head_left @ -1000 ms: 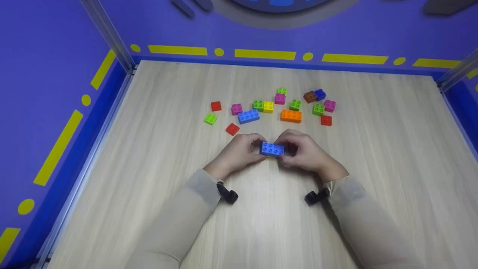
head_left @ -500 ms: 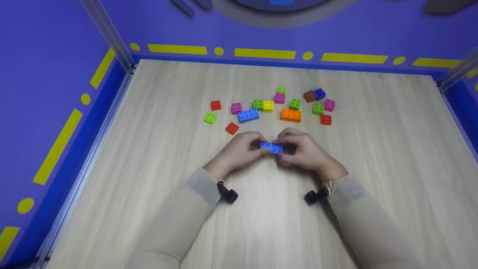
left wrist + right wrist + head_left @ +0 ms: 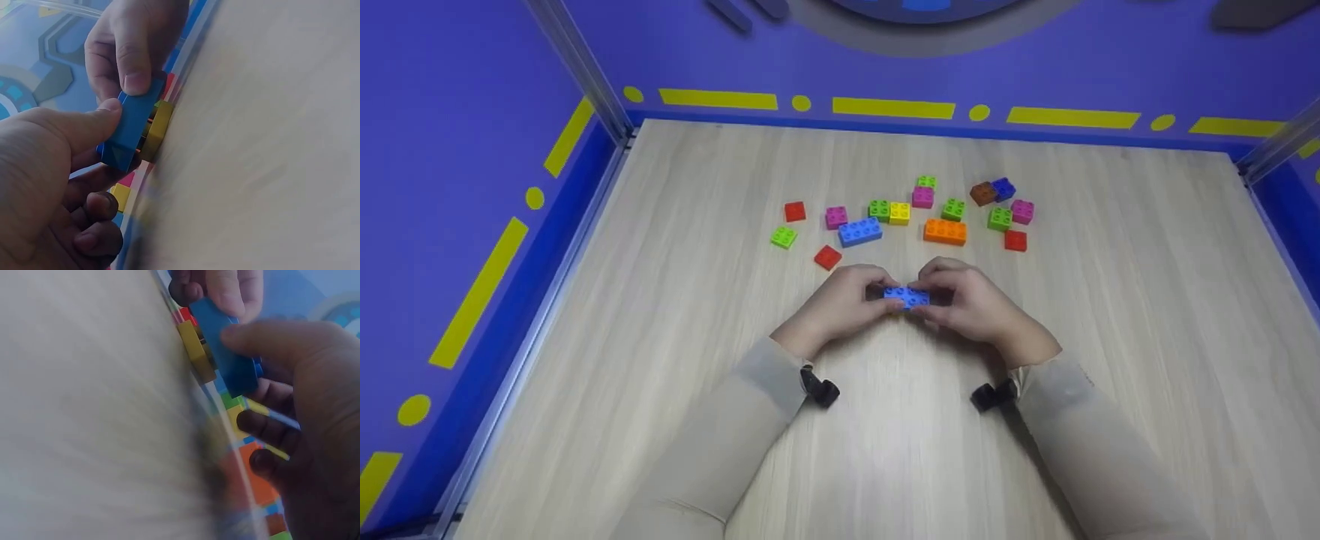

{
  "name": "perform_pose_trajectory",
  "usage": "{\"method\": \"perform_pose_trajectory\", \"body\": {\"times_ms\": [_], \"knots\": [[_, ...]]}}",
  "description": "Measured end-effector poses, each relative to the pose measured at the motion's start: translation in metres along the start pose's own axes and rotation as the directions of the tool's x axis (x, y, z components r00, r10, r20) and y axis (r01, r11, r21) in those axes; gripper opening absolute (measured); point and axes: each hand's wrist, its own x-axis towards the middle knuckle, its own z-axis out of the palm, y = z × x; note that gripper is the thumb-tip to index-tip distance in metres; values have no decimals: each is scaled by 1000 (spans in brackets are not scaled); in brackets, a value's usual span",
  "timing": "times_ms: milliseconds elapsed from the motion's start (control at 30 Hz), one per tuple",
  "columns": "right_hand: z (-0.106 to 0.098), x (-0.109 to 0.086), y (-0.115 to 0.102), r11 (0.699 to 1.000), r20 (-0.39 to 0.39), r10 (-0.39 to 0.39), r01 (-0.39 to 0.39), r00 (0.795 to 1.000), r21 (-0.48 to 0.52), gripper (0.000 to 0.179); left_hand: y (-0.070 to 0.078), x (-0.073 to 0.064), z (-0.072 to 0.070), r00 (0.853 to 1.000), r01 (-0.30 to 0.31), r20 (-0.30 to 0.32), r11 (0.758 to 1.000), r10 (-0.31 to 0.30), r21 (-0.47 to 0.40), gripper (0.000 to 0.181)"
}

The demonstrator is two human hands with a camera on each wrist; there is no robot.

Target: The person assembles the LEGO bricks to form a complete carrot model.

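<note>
- Since a second ago, the thumb of the left hand (image 3: 847,304) has been shifted up onto the near side of the held blue brick (image 3: 129,132); the loose bricks have been left where they were.
- Between thumb and fingers of the left hand, one end of this brick is pinched; its other end is pinched likewise by the right hand (image 3: 975,304).
- Directly beneath it, a yellow brick (image 3: 158,132) is seen near the tabletop (image 3: 900,450); whether the two touch cannot be told.
- A gap with studs is shown between both bricks, so the joining is judged begun but not finished; full seating is seemingly left to be done.
- Beyond the hands, a red brick (image 3: 827,257), a loose blue brick (image 3: 859,232), an orange brick (image 3: 945,232) and other coloured bricks are spread, some set against one another.
</note>
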Motion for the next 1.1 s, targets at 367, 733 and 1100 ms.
{"method": "perform_pose_trajectory", "body": {"times_ms": [367, 733, 1100], "knots": [[1, 3, -10, 992, 4, 122, -122, 992, 21, 29, 5, 4, -5, 997, 66, 37, 998, -65, -15, 23], [10, 4, -11, 997, -5, 74, -73, 997, 9, 29, 2, 0, -8, 996, 72, 49, 997, -72, 9, 22], [10, -3, -6, 993, -32, 106, -108, 994, -54, 37, 2, 0, 0, 997, 71, 27, 994, -73, 85, 33]]}}
